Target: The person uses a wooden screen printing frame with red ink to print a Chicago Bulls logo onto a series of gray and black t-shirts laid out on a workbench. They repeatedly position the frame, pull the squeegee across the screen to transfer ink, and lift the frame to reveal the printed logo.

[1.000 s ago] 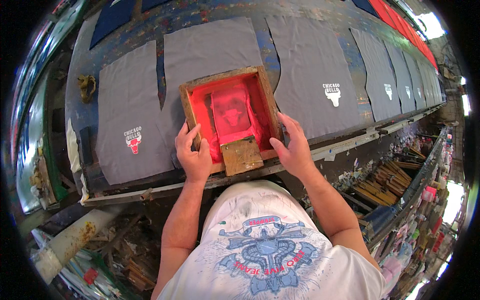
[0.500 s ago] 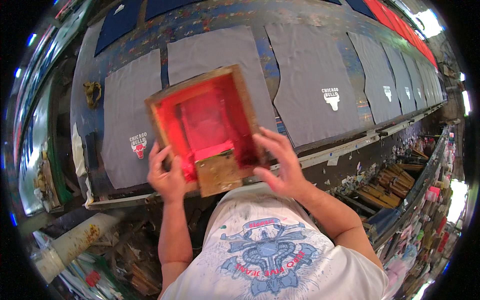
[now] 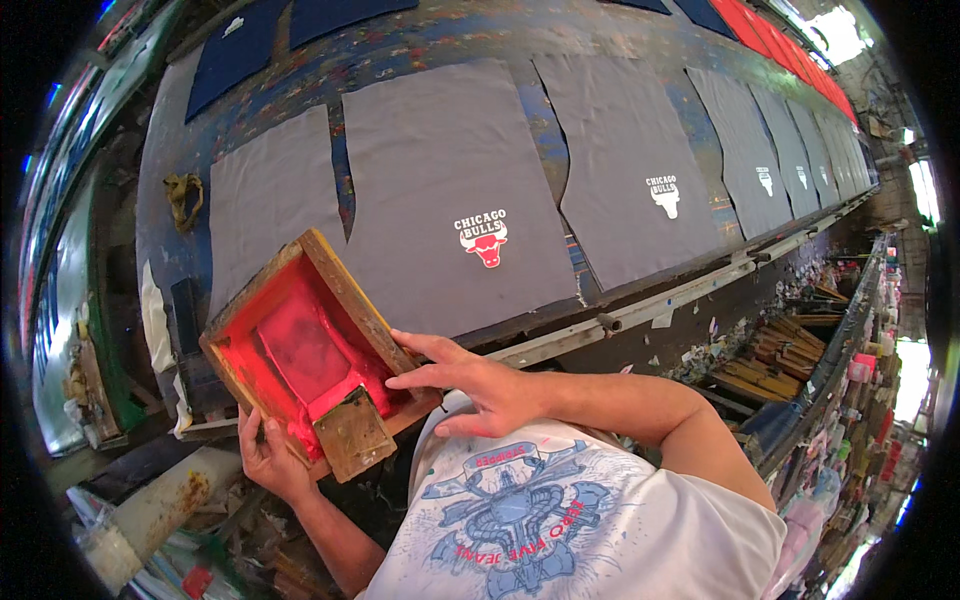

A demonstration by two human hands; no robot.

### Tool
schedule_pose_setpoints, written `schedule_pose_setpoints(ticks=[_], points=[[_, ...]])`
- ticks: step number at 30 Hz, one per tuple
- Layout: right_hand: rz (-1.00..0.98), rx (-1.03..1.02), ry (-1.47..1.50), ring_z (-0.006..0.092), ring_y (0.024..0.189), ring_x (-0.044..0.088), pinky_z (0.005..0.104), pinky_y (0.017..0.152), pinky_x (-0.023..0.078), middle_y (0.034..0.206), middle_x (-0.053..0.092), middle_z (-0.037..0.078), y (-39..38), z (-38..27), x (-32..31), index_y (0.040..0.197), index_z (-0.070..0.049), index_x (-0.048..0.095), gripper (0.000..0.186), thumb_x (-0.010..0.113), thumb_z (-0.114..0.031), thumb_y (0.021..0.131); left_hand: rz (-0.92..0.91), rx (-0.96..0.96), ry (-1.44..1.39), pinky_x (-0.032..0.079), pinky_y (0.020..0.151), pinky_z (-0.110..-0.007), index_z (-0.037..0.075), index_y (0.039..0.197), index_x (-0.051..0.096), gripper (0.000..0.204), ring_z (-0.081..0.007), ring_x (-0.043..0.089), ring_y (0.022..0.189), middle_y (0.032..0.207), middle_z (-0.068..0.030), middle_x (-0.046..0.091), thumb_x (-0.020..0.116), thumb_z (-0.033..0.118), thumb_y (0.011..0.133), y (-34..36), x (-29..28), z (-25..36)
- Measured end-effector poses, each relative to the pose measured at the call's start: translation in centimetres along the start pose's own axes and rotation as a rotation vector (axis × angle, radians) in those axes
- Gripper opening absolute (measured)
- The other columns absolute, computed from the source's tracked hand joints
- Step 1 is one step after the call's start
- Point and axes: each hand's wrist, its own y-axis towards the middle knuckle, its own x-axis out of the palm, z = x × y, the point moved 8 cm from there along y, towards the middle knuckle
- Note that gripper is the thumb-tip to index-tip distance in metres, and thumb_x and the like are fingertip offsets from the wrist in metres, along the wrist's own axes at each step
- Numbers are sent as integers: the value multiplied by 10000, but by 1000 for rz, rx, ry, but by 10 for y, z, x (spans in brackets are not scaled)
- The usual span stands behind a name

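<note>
I see the wooden printing frame (image 3: 305,350), its mesh soaked in red ink, held tilted off the long table's (image 3: 470,35) near edge at about eight o'clock in the view, one corner raised toward the grey panels. A wooden squeegee block (image 3: 352,435) lies inside it at its lower end. My left hand (image 3: 268,458) comes up from six o'clock and is clamped on the frame's lower rail, thumb over the wood and fingers beneath. My right hand (image 3: 478,382) reaches across from three o'clock with the elbow bent; its fingers are spread flat against the frame's right rail and corner, pressing rather than wrapped around it. At one o'clock from the frame lies a grey cloth panel (image 3: 450,190) bearing a small red-and-white emblem (image 3: 483,238). At eleven o'clock a plain grey panel (image 3: 270,195) sits partly under the raised corner. More grey panels (image 3: 640,160) with white marks run away toward two o'clock. A crumpled rag (image 3: 183,195) rests at ten o'clock on the table's stained surface.
</note>
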Motion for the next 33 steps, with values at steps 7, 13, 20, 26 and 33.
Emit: schedule_pose_setpoints(ticks=[7, 13, 20, 26, 33], points=[[15, 53, -1, 540, 1738, 225, 604, 1407, 240, 1879, 177, 361, 5, 1, 9, 1724, -127, 552, 851, 882, -273, 953, -13, -41, 48, 539, 1244, -454, -66, 1418, 728, 413, -307, 645, 1495, 1658, -245, 641, 706, -171, 1019, 12, 7, -24], [51, 64, -61, 512, 1753, 213, 593, 1410, 234, 1889, 176, 331, -10, -6, -3, 1730, -122, 546, 849, 879, -269, 963, -127, 12, -26, 525, 1265, -455, -67, 1480, 715, 518, -317, 634, 1518, 1689, -233, 614, 720, -183, 975, 21, 42, -22], [139, 56, -87, 469, 1767, 215, 593, 1402, 259, 1902, 169, 293, -57, -13, -58, 1743, -137, 537, 801, 835, -273, 1012, -160, 80, -47, 514, 1279, -466, -59, 1448, 719, 497, -318, 614, 1536, 1691, -225, 600, 674, -205, 975, 6, 108, 23], [303, 21, -149, 455, 1746, 277, 583, 1393, 275, 1891, 234, 294, -138, -21, -156, 1708, -111, 581, 772, 848, -333, 1019, -152, 100, -44, 522, 1278, -479, -55, 1427, 723, 485, -332, 610, 1532, 1688, -224, 579, 669, -215, 972, -32, 219, 92], [494, 121, -203, 421, 1700, 388, 545, 1371, 330, 1873, 294, 286, -282, -15, -299, 1661, -122, 642, 762, 886, -251, 951, -211, 176, -96, 511, 1273, -471, -36, 1359, 764, 436, -326, 601, 1533, 1665, -210, 580, 756, -169, 945, -128, 394, 179]])
